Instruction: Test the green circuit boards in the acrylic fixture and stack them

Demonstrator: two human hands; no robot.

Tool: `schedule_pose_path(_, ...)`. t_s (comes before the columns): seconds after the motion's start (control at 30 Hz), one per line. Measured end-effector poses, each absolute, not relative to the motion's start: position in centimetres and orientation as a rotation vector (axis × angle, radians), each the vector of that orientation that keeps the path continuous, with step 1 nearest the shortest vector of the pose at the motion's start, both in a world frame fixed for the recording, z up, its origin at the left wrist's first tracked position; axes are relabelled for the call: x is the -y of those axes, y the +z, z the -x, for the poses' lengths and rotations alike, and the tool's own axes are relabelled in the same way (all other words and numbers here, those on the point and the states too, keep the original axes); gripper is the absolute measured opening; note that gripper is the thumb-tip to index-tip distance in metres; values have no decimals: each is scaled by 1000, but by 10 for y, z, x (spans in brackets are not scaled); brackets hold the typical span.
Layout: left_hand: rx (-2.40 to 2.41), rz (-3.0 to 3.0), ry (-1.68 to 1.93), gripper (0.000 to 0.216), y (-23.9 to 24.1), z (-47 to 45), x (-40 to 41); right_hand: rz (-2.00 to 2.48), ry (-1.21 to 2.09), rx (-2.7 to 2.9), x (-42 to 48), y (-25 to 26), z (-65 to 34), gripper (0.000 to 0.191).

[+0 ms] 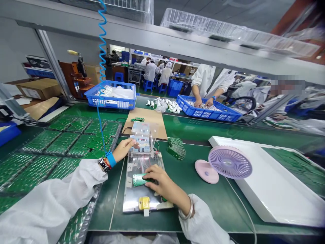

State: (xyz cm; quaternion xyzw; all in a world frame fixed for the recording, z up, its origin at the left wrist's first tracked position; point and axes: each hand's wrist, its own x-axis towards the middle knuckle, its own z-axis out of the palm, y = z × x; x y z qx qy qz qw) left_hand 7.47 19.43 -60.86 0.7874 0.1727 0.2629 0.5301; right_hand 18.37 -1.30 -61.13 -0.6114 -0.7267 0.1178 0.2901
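Observation:
My right hand [159,180] has its thumb and fingers on the right end of a small green circuit board [138,180]. That board lies on a shiny metal test fixture [132,200] beside a label marked 1. My left hand [125,149], with a blue wrist strap [110,159], hovers at the fixture's far end with half-bent fingers; nothing shows in them. Just beyond those fingers sits a light-blue panel with a small display [144,147]. A clear flap [153,134] stands raised beside the panel. Toward the near edge, the fixture carries a yellow block [144,202].
Trays of green boards [76,139] fill the left side. A fan of stacked boards [176,149], a lilac fan [230,162] and a white tray [254,183] stand rightward. A co-worker's hands [203,102] reach into a blue basket [215,114]. A coiled blue cord [102,44] hangs down.

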Motion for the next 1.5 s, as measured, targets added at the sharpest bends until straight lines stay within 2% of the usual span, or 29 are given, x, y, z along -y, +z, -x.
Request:
schedule_pose_path(0.2, -421, -1882, 631, 42, -609, -74, -193, 1540, -135, 1930, 22, -602, -194, 13)
schedule_pose_path(0.33, -429, -1876, 633, 41, -610, -73, -194, 1798, -448, 1578, 31, -621, -243, 13)
schedule_pose_path(0.43, -426, -1890, 647, 43, -610, -74, -194, 2026, -635, 1553, 33, -648, -283, 15)
schedule_pose_path(0.77, -541, -2047, 618, 59, -579, -37, -228, 2089, -712, 1709, 31, -690, -325, 21)
schedule_pose_path(0.9, -616, -2362, 379, 55, -573, 11, -269, 2092, -748, 1662, 29, -695, -333, 21)
schedule_pose_path(1.03, -693, -2636, 177, 64, -592, 49, -297, 2091, -765, 1630, 28, -694, -334, 18)
schedule_pose_path(1.23, -643, -2832, 118, 59, -619, 71, -268, 2061, -794, 1612, 29, -691, -329, 17)
schedule_pose_path(1.5, -674, -3089, 112, 55, -629, 98, -222, 2002, -790, 1588, 28, -686, -322, 16)
